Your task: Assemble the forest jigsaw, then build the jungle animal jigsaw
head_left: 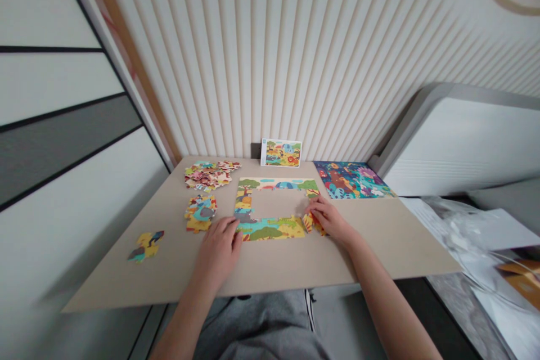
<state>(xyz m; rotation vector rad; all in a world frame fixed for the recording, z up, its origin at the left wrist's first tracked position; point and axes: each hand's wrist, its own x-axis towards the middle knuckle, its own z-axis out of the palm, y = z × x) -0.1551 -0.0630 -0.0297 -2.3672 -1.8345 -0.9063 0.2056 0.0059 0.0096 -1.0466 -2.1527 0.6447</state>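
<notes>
A puzzle border (270,229) lies on the table with its middle unfilled, the beige tabletop showing inside. My left hand (220,242) rests at its lower left corner, fingers slightly bent and apart, with nothing visible in them. At the right side of the border, my right hand (327,216) has its fingers pressed together over orange and yellow puzzle pieces (310,223); what exactly the fingertips hold is too small to tell. A picture card (281,153) showing the animal scene stands upright behind the border.
A heap of mixed pieces (208,175) lies at the back left, a joined cluster (201,214) in front of it, and a few pieces (146,246) farther left. A dark blue picture (354,180) lies back right on the table (392,236). Ribbed wall behind.
</notes>
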